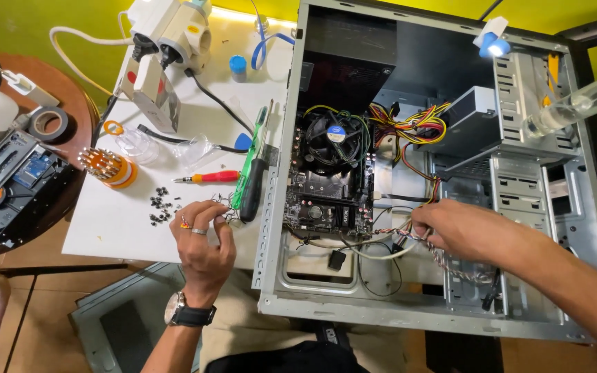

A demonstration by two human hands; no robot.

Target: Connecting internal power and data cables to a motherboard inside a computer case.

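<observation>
white table (screws nearby); right hand pinches case wires.

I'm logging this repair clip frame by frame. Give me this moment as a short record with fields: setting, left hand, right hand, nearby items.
setting: open grey metal computer case lying on its side beside a white tabletop
left hand: left hand, with rings and a black wristwatch, rests at the table edge by a black-handled screwdriver; what it pinches is too small to tell
right hand: right hand inside the case, gripping a bundle of thin twisted wires
nearby items: green motherboard with round black fan; small black screws; red-and-yellow screwdriver
</observation>
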